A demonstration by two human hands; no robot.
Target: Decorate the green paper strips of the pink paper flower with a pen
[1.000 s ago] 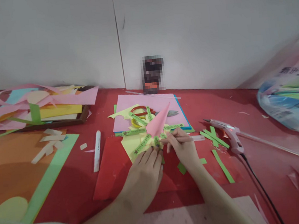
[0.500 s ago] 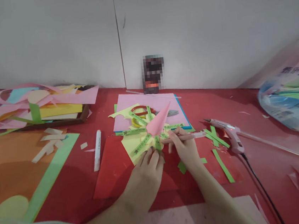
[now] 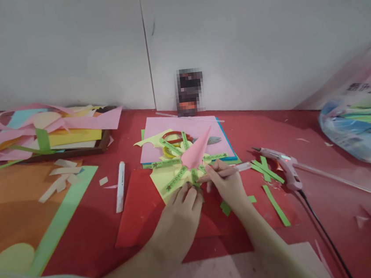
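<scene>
A pink paper cone [image 3: 197, 149] stands tilted at the middle of a paper piece with green paper strips [image 3: 178, 179] fanning out around it. The strips bear dark written marks and small stars. My right hand [image 3: 226, 181] is closed around a pen [image 3: 238, 169], its tip down at the front strip below the cone. My left hand [image 3: 184, 207] lies just left of that tip, with bent fingers gripping the outer end of the same strip; the fingertips are partly hidden. Yellow paper [image 3: 158, 177] lies under the strips.
Scissors [image 3: 212, 140] lie on pink sheets [image 3: 154, 127] behind the cone. A glue gun [image 3: 288, 168] with a cord and loose green strips [image 3: 275, 204] are at right. A white marker [image 3: 120, 185] lies at left, beyond it a tray [image 3: 101, 143] of paper scraps. A phone-like object [image 3: 190, 92] leans on the wall.
My right hand has shifted slightly left with the pen, whose tip is now closer to my left fingers on the front strip. My left hand stays nearly still.
</scene>
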